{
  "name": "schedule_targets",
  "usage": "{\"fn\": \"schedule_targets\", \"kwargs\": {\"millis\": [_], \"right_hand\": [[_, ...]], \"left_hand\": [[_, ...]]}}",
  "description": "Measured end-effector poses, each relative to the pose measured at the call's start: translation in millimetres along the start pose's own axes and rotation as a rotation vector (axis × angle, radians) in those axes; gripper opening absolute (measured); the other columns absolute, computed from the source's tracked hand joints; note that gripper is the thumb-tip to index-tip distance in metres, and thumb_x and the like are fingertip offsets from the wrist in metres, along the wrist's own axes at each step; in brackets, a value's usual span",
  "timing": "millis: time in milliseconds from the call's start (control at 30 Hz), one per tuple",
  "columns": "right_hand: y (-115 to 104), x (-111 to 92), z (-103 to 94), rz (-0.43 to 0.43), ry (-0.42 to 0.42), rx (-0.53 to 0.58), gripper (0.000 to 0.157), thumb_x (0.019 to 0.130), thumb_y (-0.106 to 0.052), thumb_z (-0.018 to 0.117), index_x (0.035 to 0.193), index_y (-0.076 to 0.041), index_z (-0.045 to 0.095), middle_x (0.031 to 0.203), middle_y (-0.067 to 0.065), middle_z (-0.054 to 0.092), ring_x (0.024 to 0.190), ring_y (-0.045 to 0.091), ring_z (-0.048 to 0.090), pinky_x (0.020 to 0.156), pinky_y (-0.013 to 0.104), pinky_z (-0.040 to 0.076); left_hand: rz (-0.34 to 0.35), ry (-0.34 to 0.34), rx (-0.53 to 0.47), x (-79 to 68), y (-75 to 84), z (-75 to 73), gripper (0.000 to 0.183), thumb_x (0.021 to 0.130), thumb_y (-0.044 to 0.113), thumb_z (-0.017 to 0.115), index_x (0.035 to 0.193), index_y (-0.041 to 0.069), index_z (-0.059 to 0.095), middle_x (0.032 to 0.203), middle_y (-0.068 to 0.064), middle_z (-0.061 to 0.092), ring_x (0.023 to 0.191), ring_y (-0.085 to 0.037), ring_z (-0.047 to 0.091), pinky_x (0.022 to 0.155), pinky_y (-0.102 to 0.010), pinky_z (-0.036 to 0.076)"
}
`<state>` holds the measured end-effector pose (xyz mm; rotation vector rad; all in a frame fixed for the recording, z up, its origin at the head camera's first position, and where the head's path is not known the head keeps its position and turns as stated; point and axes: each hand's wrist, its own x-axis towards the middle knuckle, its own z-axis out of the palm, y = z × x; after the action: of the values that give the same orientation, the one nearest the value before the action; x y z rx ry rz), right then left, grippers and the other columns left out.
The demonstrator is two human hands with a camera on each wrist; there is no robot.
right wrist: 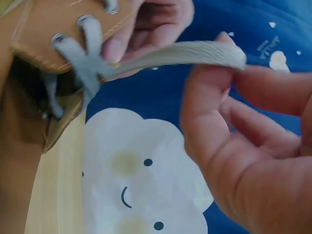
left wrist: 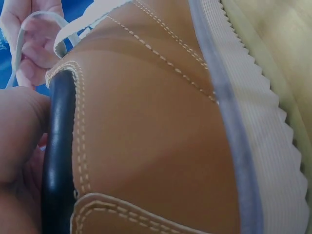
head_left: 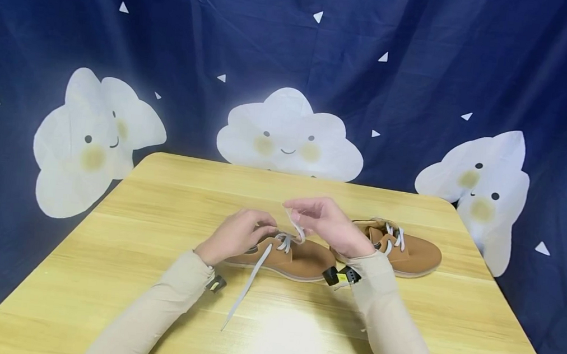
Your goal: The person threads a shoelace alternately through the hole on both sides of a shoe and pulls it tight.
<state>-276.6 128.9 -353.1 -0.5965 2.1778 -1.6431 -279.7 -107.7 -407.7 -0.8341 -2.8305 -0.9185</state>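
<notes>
A brown lace-up shoe (head_left: 307,258) lies sideways on the table, toe to the right. My right hand (head_left: 327,223), raised above its toe side, pinches a pale grey shoelace (right wrist: 180,53) between thumb and index finger; the lace bends over at the fingertips. The left hand (head_left: 243,232) is over the shoe's opening, with curled fingers and thumb at the lace crossing by the tongue; the shoe partly hides this grip. In the left wrist view, the dark collar lining (left wrist: 61,146) runs beside that hand. The other lace end (head_left: 248,286) hangs down the near side onto the table.
A second brown shoe (head_left: 415,256), also laced, sits to the right behind my right wrist. The wooden table (head_left: 78,271) reaches back to a dark blue curtain (head_left: 276,30) with cloud prints. Both wrists carry small black camera mounts.
</notes>
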Motion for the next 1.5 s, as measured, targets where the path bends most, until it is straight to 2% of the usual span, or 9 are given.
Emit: {"fn": "schedule_targets", "kwargs": {"millis": [167, 567, 667, 800, 900, 1067, 1233, 1400, 1500], "right_hand": [[2, -1, -1.0, 0.010, -0.087, -0.063, 0.031, 0.105, -0.009, 0.053, 0.132, 0.002, 0.065, 0.106, 0.011, 0.069, 0.076, 0.015, 0.060, 0.070, 0.030, 0.054], [10, 1, -2.9, 0.052, -0.141, -0.252, 0.033, 0.106, -0.020, 0.057, 0.135, -0.008, 0.066, 0.136, 0.010, 0.068, 0.131, 0.026, 0.060, 0.113, 0.049, 0.048], [11, 1, -8.6, 0.046, -0.150, -0.317, 0.032, 0.104, -0.019, 0.060, 0.132, -0.005, 0.067, 0.131, 0.012, 0.069, 0.121, 0.027, 0.064, 0.104, 0.045, 0.053], [11, -4, -18.6, -0.061, -0.209, -0.515, 0.015, 0.099, -0.012, 0.066, 0.110, -0.005, 0.074, 0.106, 0.007, 0.074, 0.089, 0.019, 0.067, 0.079, 0.031, 0.055], [11, -6, -20.3, -0.129, -0.284, -0.608, 0.002, 0.095, -0.007, 0.071, 0.096, -0.009, 0.073, 0.093, 0.000, 0.072, 0.081, 0.013, 0.064, 0.072, 0.027, 0.054], [18, -1, -9.3, -0.116, -0.290, -0.666, 0.020, 0.090, -0.012, 0.079, 0.082, -0.013, 0.061, 0.080, -0.005, 0.062, 0.072, 0.007, 0.055, 0.069, 0.023, 0.047], [22, 6, -1.8, -0.075, -0.300, -0.586, 0.028, 0.091, -0.007, 0.077, 0.079, -0.008, 0.051, 0.078, -0.001, 0.065, 0.071, 0.005, 0.055, 0.068, 0.021, 0.043], [23, 4, -12.8, -0.056, -0.353, -0.310, 0.004, 0.100, 0.000, 0.059, 0.100, -0.001, 0.063, 0.095, 0.019, 0.072, 0.086, 0.025, 0.066, 0.078, 0.026, 0.051], [23, 3, -18.3, -0.080, -0.417, -0.157, 0.021, 0.105, -0.003, 0.052, 0.116, 0.005, 0.068, 0.107, 0.030, 0.070, 0.098, 0.035, 0.067, 0.091, 0.030, 0.056]], "left_hand": [[-0.018, 0.004, -0.007, -0.1, 0.5, 1.1, 0.014, 0.102, 0.025, 0.066, 0.106, 0.020, 0.078, 0.098, 0.008, 0.078, 0.079, -0.004, 0.066, 0.071, -0.030, 0.056], [-0.024, -0.003, -0.035, -1.7, -0.2, 1.2, 0.015, 0.103, 0.024, 0.065, 0.108, 0.020, 0.078, 0.105, 0.006, 0.079, 0.092, -0.010, 0.072, 0.081, -0.036, 0.060], [-0.022, -0.002, -0.037, -1.4, 0.1, 1.1, 0.015, 0.103, 0.024, 0.065, 0.107, 0.020, 0.078, 0.104, 0.006, 0.079, 0.093, -0.012, 0.074, 0.081, -0.037, 0.060], [-0.024, 0.000, -0.028, -1.0, 0.5, 0.5, 0.015, 0.103, 0.025, 0.064, 0.108, 0.020, 0.078, 0.105, 0.005, 0.079, 0.096, -0.015, 0.075, 0.084, -0.039, 0.061], [-0.023, 0.003, -0.021, -0.4, 0.0, 0.4, 0.016, 0.103, 0.026, 0.064, 0.108, 0.021, 0.078, 0.105, 0.005, 0.079, 0.096, -0.015, 0.075, 0.085, -0.039, 0.061], [-0.026, 0.007, -0.026, 0.0, -1.1, 1.0, 0.015, 0.103, 0.025, 0.064, 0.107, 0.021, 0.078, 0.102, 0.006, 0.079, 0.095, -0.014, 0.075, 0.084, -0.039, 0.061], [-0.042, 0.006, -0.034, -0.1, -0.9, 1.4, 0.015, 0.103, 0.025, 0.065, 0.108, 0.021, 0.078, 0.104, 0.006, 0.079, 0.098, -0.016, 0.076, 0.086, -0.041, 0.061], [-0.040, 0.005, -0.018, 0.7, -0.5, 1.0, 0.016, 0.103, 0.026, 0.065, 0.110, 0.021, 0.078, 0.106, 0.005, 0.079, 0.097, -0.015, 0.075, 0.085, -0.040, 0.061], [-0.038, 0.002, -0.019, 0.6, -0.3, 0.3, 0.016, 0.103, 0.026, 0.065, 0.110, 0.020, 0.078, 0.106, 0.005, 0.079, 0.096, -0.015, 0.075, 0.084, -0.040, 0.061]]}}
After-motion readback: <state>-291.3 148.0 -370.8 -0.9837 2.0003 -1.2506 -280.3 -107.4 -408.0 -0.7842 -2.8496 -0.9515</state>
